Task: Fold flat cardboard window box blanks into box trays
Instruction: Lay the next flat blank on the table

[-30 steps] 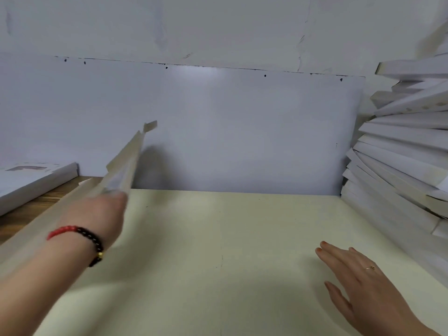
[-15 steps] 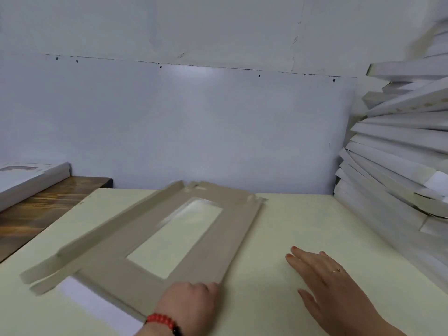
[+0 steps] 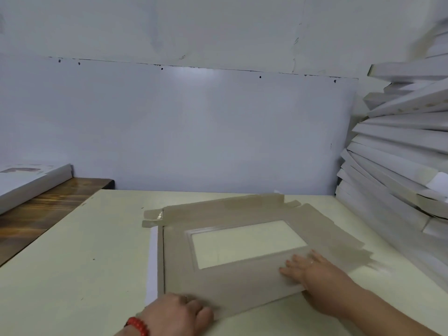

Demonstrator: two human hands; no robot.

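A flat cardboard window box blank (image 3: pixel 230 284) lies grey-brown side up on the cream table (image 3: pixel 84 263). Its rectangular window (image 3: pixel 244 241) shows the table through clear film, and a white flap (image 3: pixel 152 263) sticks out along its left side. My left hand (image 3: pixel 174 314), with a red bead bracelet at the wrist, sits at the blank's near left corner, fingers curled over the near edge. My right hand (image 3: pixel 308 270) lies flat on the blank's near right part, fingers straight and spread, pointing left.
A tall leaning pile of white folded trays (image 3: pixel 400 166) fills the right side up against the table. At the left, a white stack of blanks (image 3: pixel 29 183) rests on a dark wooden surface (image 3: pixel 48 207). A pale panel (image 3: pixel 194 129) stands behind the table.
The blank came down from being held up on edge at the left, was laid flat and turned toward the right. My right hand moved from the bare table onto the blank.
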